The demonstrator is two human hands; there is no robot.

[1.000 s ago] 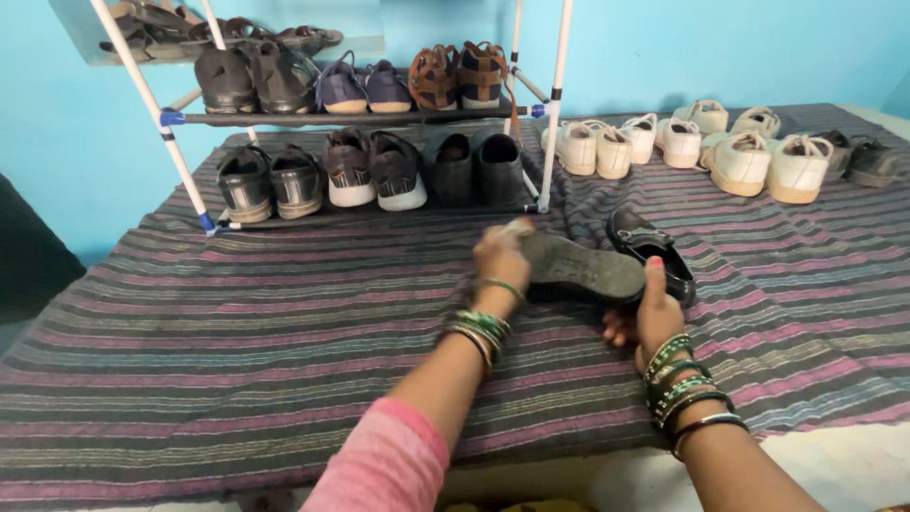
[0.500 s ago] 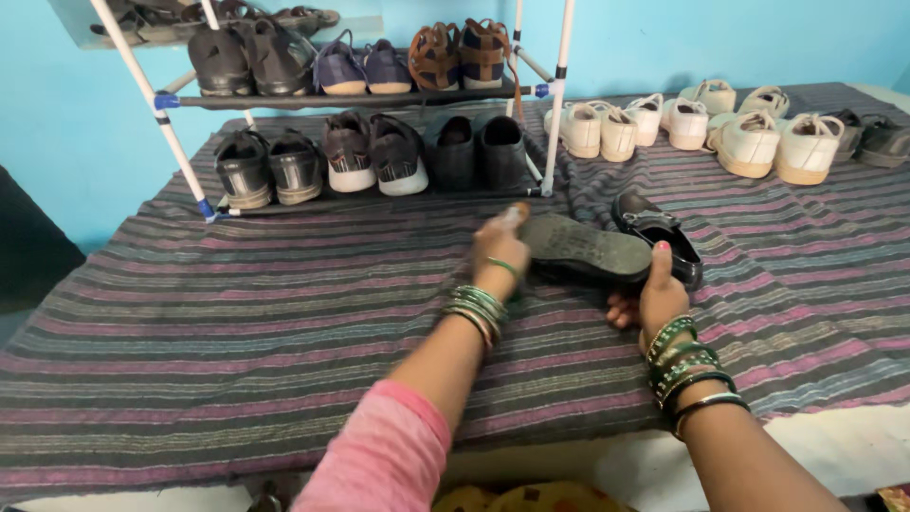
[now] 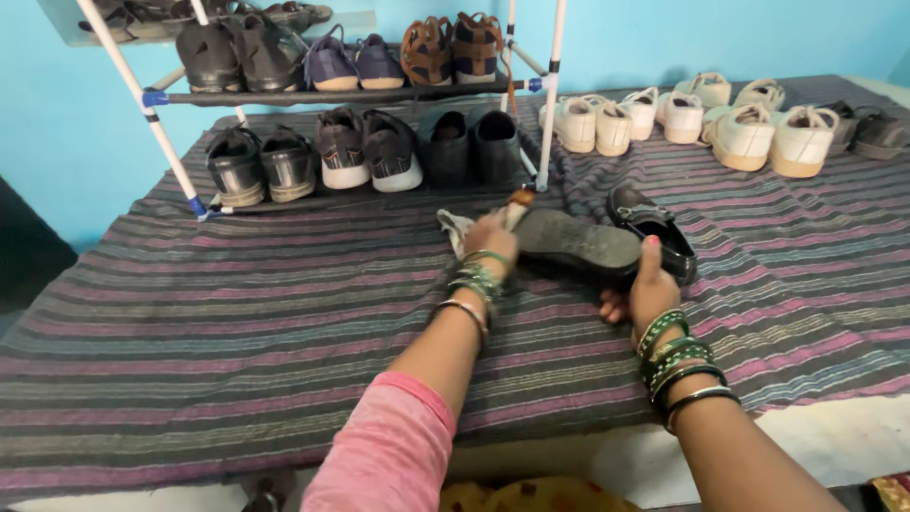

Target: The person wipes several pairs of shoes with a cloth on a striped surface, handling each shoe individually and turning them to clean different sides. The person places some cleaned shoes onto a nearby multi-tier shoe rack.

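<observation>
- Striped cloth [image 3: 190, 313] in purple, grey and green covers the whole surface, and everything sits on it.
- Far left, the shoe rack [image 3: 152, 104] with white poles: four dark pairs across the bottom row, eight shoes; on the tier above I count three clear pairs, black, purple and brown, with more footwear cut off at the top edge.
- Centre now: the left hand [image 3: 488, 242], bangles on the wrist, presses a pale cloth [image 3: 453, 228] against the end of a dark shoe [image 3: 578, 242]. Its grip looks closed on that cloth, fingers bunched over it.
- That shoe is turned sole-up, lying just in front of the rack's right pole, between both hands.
- The right hand [image 3: 645, 289] steadies the shoe from below, thumb up against its edge, grip wrapped on the near side.
- Judging by this, wiping the sole is the step in hand; a further stroke calls for a firm hold from the right while the left drags the cloth along.
- Just beyond, its mate, a black loafer [image 3: 654, 228], sits upright, touching or nearly touching the held one.
- Far right, a row of white sneakers [image 3: 739, 133]: I make out eight, then a grey pair [image 3: 877, 133] at the end.
</observation>
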